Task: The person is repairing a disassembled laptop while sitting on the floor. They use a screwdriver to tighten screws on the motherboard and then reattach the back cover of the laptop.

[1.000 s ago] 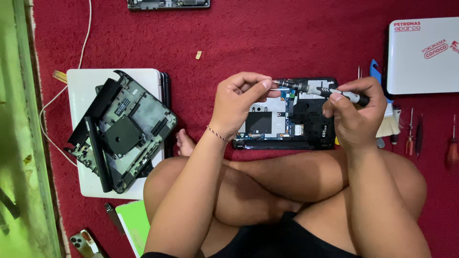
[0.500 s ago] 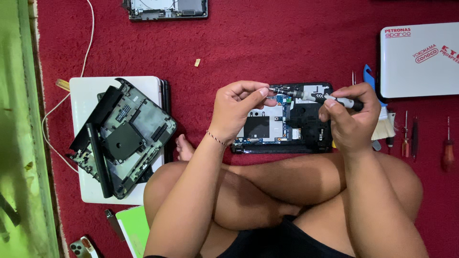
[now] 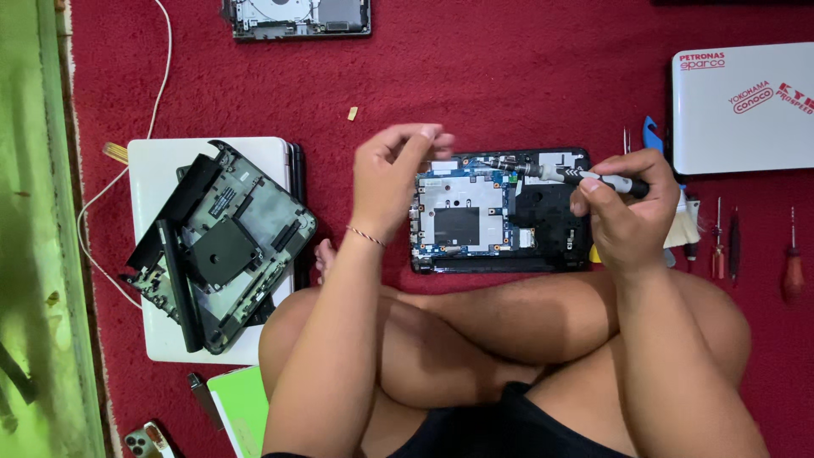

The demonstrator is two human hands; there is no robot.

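Seated cross-legged on a red carpet (image 3: pixel 526 76), I'm over an opened small laptop (image 3: pixel 500 212), base cover off, circuit board w/ a dark square in the middle showing; it lies flat just beyond my shins. My right hand (image 3: pixel 623 212) is curled round a screwdriver (image 3: pixel 593 179), fingers closed on the grip, shaft pointing left, tip at the board's top edge. My left hand (image 3: pixel 394 174) hovers at the laptop's left end, thumb & forefinger pinched together; can't tell if anything tiny sits between them. To my left, a white laptop (image 3: pixel 153 170) carries a dark stripped chassis (image 3: pixel 225 246) laid across it at an angle. A white cable (image 3: pixel 157 85) trails along the carpet's left edge. On the right: another white laptop w/ stickers (image 3: pixel 746 106), a brush (image 3: pixel 682 225) & spare screwdrivers (image 3: pixel 793 267) lined up nr the right hand. At top, a 3rd opened unit (image 3: pixel 297 17), partly out of shot.
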